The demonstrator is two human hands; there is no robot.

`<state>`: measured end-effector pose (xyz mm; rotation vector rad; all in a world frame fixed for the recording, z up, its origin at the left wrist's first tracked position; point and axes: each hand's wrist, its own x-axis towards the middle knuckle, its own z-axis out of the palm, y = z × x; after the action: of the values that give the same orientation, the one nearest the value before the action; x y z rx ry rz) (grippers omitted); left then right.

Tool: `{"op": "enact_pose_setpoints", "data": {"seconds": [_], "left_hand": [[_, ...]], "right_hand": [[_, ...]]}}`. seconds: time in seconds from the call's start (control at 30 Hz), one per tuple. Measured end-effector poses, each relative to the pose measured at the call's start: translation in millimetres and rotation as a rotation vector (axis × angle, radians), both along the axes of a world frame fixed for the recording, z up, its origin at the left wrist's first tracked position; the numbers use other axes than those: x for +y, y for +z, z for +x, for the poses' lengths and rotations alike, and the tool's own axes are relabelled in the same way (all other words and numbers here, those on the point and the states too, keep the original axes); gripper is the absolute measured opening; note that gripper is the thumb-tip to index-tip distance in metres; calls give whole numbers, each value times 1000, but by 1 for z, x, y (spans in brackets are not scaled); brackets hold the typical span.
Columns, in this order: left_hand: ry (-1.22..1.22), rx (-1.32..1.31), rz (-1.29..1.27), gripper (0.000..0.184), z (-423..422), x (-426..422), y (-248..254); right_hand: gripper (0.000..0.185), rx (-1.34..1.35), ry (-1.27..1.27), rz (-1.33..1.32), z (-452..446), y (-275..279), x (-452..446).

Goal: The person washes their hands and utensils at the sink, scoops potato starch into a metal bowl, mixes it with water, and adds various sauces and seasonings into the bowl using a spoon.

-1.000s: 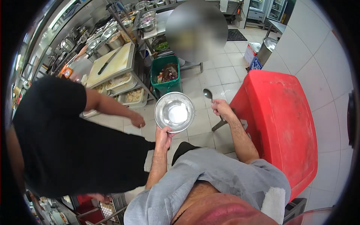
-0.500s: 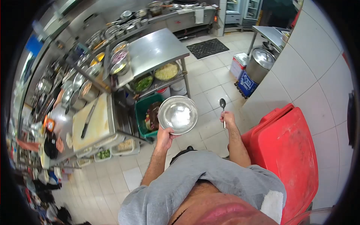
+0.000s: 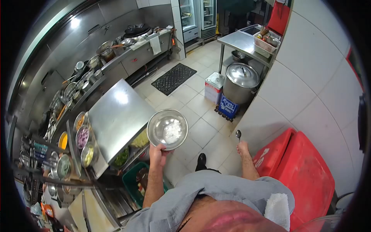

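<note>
My left hand (image 3: pixel 157 155) grips the near rim of a round steel bowl (image 3: pixel 155 129), held out over the floor beside the steel table. A bright white patch shows inside the bowl; I cannot tell whether it is glare or contents. On the right, my right hand (image 3: pixel 242 147) is closed around the handle of a metal spoon (image 3: pixel 238 134), its head pointing away from me. The spoon is well apart from the bowl.
A steel table (image 3: pixel 119 112) stands at left, with bowls of chopped vegetables along its side. A red lidded bin (image 3: pixel 305 170) is close by my right arm. Ahead are a large lidded pot (image 3: pixel 240 83), a tin (image 3: pixel 213 88) and a black floor mat (image 3: pixel 174 79).
My view has swung rightward and forward past the steel table, toward the mat and the pot. Both hands keep hold of the bowl and the spoon; the spoon's head now tilts more to the left.
</note>
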<state>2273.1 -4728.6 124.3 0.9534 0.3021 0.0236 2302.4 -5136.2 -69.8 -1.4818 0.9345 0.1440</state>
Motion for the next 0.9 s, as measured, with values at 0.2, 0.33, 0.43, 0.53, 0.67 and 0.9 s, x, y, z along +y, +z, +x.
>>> {"op": "enact_pose_setpoints", "data": {"seconds": [0.2,0.33,0.43,0.53,0.67,0.9], "left_hand": [[114,41,9,55,134,19,-7],[200,5,7,52,212,35,-14],[273,34,17,51,270,43,-17],[379,10,-22,52,334,55,-23],[382,-11,-2,52,426,79,-33],[364,-27,-54,52,596,93,-32]], "right_hand": [[11,-155,453,-328,171,35,37],[18,-370,539,-353,284,92,90],[30,-417,681,-431,361,98,110],[29,-464,746,-522,429,84,118],[27,-299,735,-652,496,64,107],[20,-286,427,-726,606,45,62]]}}
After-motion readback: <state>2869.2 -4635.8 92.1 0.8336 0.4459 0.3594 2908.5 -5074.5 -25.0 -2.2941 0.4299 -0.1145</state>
